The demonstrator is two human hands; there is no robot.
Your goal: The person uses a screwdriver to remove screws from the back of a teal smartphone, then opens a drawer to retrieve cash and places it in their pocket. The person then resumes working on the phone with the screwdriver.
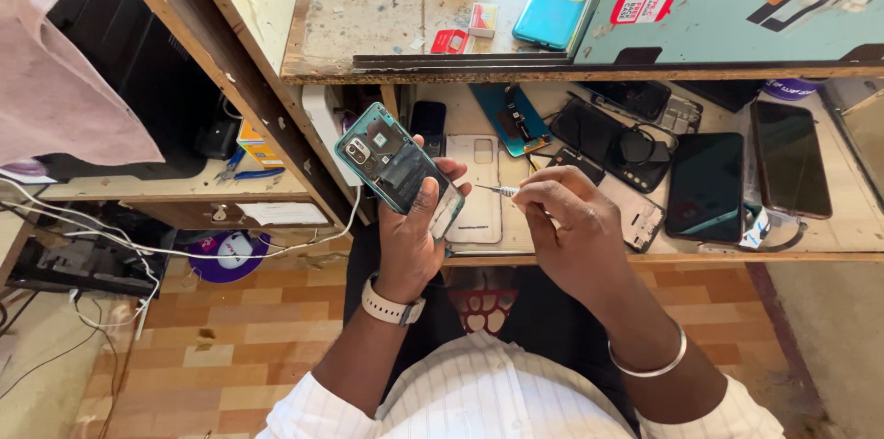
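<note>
My left hand (412, 235) grips an opened teal phone (394, 166) with its back cover off, so the camera block and inner parts show. It is tilted up in front of the lower shelf. My right hand (568, 229) pinches a thin screwdriver (498, 190), whose tip points left toward the phone's lower right edge. A white phone back cover (475, 187) lies on the shelf just behind both hands.
The lower wooden shelf (829, 241) holds several dark phones, a black tablet-like screen (705, 185) and loose phone parts. The upper shelf (396, 29) carries a teal phone (552, 5), small boxes and a key. White cables (138, 246) hang at the left over a tiled floor.
</note>
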